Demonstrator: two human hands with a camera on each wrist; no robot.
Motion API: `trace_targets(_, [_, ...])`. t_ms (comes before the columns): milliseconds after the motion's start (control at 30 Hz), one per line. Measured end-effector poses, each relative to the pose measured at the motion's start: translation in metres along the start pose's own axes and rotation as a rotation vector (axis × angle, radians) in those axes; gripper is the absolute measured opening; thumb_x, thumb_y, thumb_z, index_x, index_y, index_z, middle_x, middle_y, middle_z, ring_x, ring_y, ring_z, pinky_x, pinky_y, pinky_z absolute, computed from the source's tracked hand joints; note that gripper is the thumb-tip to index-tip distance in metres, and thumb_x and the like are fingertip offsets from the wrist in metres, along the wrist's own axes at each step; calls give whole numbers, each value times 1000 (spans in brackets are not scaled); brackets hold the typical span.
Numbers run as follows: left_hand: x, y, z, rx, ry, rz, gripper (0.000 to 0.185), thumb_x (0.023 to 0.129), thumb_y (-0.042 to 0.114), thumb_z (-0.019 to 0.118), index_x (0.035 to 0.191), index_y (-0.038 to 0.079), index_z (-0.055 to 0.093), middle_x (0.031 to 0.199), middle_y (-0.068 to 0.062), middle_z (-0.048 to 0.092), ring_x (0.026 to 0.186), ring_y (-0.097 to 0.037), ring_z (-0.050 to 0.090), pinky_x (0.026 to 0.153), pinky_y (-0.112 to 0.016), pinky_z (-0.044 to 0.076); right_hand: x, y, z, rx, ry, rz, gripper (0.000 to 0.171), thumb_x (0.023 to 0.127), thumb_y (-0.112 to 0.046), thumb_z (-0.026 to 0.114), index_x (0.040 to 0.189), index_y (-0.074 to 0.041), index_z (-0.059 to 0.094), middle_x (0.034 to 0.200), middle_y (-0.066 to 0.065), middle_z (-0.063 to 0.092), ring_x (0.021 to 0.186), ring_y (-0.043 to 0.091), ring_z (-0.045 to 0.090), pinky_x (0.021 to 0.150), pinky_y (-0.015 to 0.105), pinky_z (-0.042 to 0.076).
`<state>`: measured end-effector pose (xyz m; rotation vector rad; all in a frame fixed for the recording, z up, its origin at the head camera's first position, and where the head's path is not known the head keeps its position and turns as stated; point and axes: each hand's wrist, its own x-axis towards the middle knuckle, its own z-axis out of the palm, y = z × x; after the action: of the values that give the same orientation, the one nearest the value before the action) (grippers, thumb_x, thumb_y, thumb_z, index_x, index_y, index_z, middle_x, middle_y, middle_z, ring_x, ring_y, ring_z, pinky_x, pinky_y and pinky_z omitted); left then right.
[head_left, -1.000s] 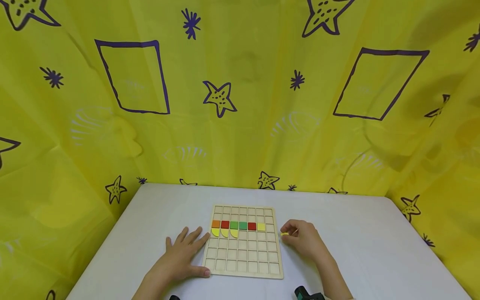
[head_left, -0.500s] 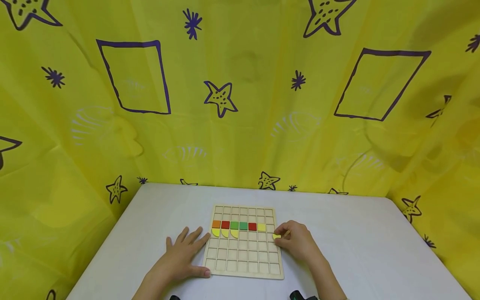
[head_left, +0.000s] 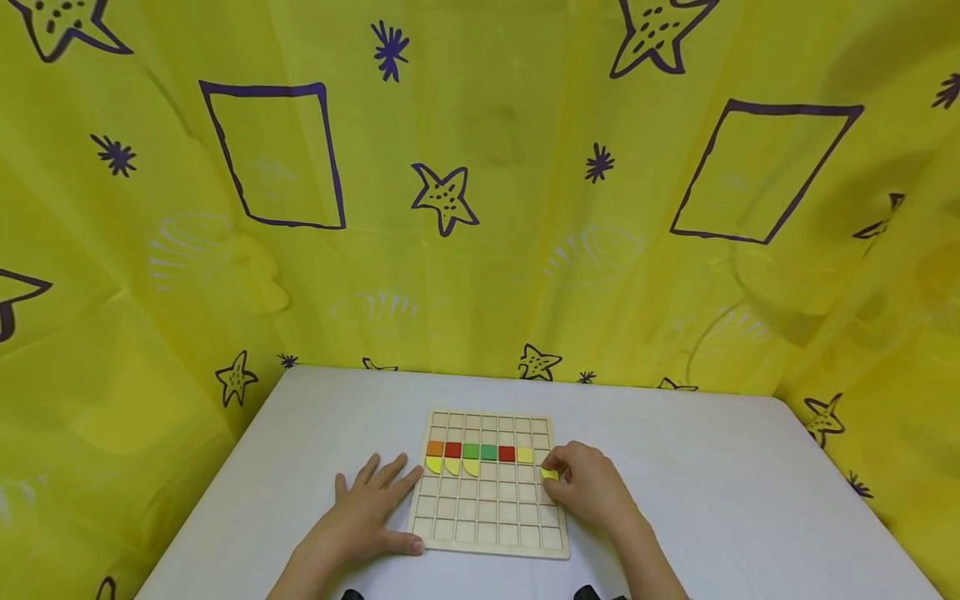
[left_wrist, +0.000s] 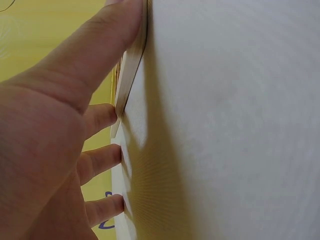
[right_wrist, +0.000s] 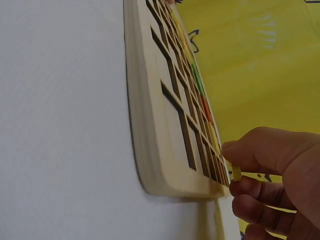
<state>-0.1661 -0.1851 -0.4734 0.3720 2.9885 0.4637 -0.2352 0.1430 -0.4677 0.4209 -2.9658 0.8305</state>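
Observation:
A wooden grid board [head_left: 487, 510] lies on the white table. Across one of its rows runs a line of coloured square tiles: orange [head_left: 435, 448], red, green and yellow. Below the leftmost ones sit three yellow quarter-round tiles [head_left: 452, 466]. My right hand [head_left: 594, 483] pinches another yellow tile [head_left: 550, 474] between thumb and fingers, over the rightmost column in that same row. In the right wrist view the yellow tile [right_wrist: 236, 171] shows edge-on by the board's rim. My left hand [head_left: 363, 512] lies spread, thumb at the near left corner and index fingertip at the left edge.
The white table [head_left: 750, 500] reaches out on both sides of the board. A yellow curtain [head_left: 480, 275] with purple stars hangs behind and at the sides. Dark pieces of wrist gear [head_left: 587, 592] show at the bottom edge.
My right hand has moved left with the yellow tile, from beside the board to over its right column. The left hand stays at the board's left edge.

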Motion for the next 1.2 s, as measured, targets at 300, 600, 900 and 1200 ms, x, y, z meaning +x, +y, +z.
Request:
trace_targets(300, [1,-1,0,-7,0,-12,97,54,79,52,138,35,32,148,0,27,136,-39,14,88,-77,5,7,-27,2,-11,38,-85,13,70,-23,67,82,-27,64,70,-12,53,64,6,44,59,21,36])
trace_targets(600, [1,-1,0,-9,-8,-19,98,53,80,52,138,34,32,148,1,27,136,-38,13,89,-77,4,14,-42,10,-5,12,-128,10,72,-25,65,82,-26,65,75,-11,56,66,8,46,60,23,37])
trace_targets(900, [2,2,0,-10,-27,-28,99,53,80,51,138,33,33,147,-1,28,136,-40,13,88,-77,4,21,-53,22,-19,8,-147,10,73,-28,65,82,-26,65,77,-13,56,68,7,45,60,22,37])
trace_targets(1200, [2,0,1,6,-8,-5,98,54,79,51,138,32,33,147,-2,28,135,-40,15,87,-78,6,25,-59,35,-38,30,-175,11,72,-28,65,82,-24,65,76,-12,57,69,6,45,61,22,38])
